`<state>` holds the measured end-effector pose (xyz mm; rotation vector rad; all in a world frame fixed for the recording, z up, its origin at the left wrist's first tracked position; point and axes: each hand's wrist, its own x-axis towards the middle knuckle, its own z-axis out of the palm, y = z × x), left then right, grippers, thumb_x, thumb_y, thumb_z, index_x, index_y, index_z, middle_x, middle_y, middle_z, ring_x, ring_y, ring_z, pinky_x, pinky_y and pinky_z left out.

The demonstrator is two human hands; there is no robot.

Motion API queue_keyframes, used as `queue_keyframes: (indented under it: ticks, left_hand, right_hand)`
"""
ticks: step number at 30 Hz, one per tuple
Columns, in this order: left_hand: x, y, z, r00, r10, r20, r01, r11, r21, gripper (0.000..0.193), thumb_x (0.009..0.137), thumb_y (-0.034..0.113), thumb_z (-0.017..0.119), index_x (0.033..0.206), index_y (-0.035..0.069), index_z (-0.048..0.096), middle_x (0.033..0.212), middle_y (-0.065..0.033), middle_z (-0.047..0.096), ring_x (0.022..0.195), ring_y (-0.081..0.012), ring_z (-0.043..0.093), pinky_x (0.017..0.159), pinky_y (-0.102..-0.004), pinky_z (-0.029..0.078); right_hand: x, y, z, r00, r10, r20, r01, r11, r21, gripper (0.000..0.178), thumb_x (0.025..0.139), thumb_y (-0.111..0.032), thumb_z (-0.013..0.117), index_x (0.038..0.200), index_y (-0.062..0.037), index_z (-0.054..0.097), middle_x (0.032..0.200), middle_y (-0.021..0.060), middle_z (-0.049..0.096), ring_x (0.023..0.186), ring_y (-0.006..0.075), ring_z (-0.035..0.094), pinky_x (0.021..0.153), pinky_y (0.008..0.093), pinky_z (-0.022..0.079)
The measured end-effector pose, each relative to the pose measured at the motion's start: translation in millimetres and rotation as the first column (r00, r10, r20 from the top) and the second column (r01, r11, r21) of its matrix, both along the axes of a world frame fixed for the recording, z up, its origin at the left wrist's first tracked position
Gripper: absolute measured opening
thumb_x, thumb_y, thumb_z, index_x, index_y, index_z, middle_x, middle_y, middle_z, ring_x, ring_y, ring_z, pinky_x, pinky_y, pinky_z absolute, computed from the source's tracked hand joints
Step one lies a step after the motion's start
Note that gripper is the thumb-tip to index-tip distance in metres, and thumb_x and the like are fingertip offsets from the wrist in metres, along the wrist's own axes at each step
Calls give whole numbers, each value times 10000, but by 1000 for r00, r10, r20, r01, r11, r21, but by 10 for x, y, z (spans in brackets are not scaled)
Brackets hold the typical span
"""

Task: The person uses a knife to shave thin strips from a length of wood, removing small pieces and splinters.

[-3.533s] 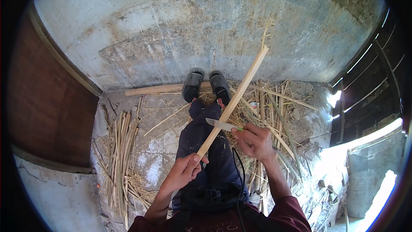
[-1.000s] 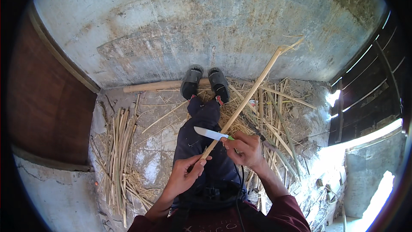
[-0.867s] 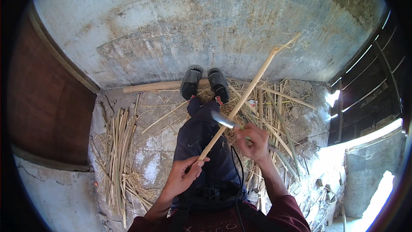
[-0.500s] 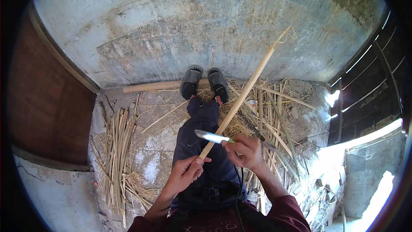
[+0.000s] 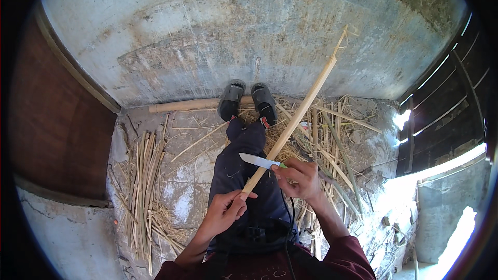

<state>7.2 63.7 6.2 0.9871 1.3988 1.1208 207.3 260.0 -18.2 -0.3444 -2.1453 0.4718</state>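
Observation:
My left hand [image 5: 226, 212] is closed on the lower end of a long pale bamboo strip [image 5: 306, 105]. The strip slants up and away to the right, and thin curled shavings hang at its far tip. In my right hand [image 5: 299, 178] is a knife [image 5: 258, 161] with a green handle, gripped near the blade. The blade points left and crosses over the strip a little above my left hand; whether it touches the wood I cannot tell.
Split strips [image 5: 142, 186] lie bundled on the floor at left. More strips [image 5: 340, 150] and straw-like shavings spread at right. A pole [image 5: 184, 105] lies along the foot of the concrete wall [image 5: 207, 36], behind my shoes [image 5: 233, 96]. A brown door panel [image 5: 57, 119] stands at left.
The knife has moved slightly up and right along the strip, its blade now showing more flatly. The strip's far tip has shifted slightly up and left. My left hand keeps its hold.

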Motion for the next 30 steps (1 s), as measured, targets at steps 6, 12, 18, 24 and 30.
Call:
queue_keyframes:
  ticks: [6,12,18,24,30]
  left_hand:
    - [-13,-4,16,1000,9,-25,-9,1000,-1,353,1199,241,522,1277,-11,757,638,27,491,577,-46,425,540,-262,360]
    - [-38,-38,11,998,15,-64,-16,1000,-18,350,1197,237,525,1272,-13,758,636,31,487,576,-46,426,543,-261,360]
    - [-52,-8,52,998,15,-57,-14,1000,21,355,1197,238,520,1272,-19,754,649,29,496,581,-45,435,545,-264,368]
    - [16,40,108,990,32,-139,-25,998,50,338,1191,225,530,1277,-16,750,660,29,501,595,-43,448,550,-264,375]
    - [21,10,94,986,47,-159,-45,999,19,309,1182,193,541,1272,-14,751,663,31,503,595,-40,454,547,-269,374]
  right_hand:
    - [2,74,82,1000,-10,5,10,996,92,319,780,-47,809,1077,-160,828,743,14,605,524,176,592,458,338,468]
    - [64,217,45,997,-69,19,68,996,61,336,768,-32,821,1084,-148,827,734,12,609,525,174,602,463,334,471]
    - [-14,49,200,999,-16,38,13,996,89,312,786,-55,821,1080,-157,829,731,3,595,500,174,587,456,347,473]
    - [-61,-36,84,1000,16,11,-17,999,27,339,788,-70,813,1109,-177,840,756,-3,598,510,164,591,456,346,472]
    - [-34,41,126,1000,15,18,-15,1000,-3,312,780,-39,803,1069,-150,835,727,4,585,512,173,586,457,350,459]
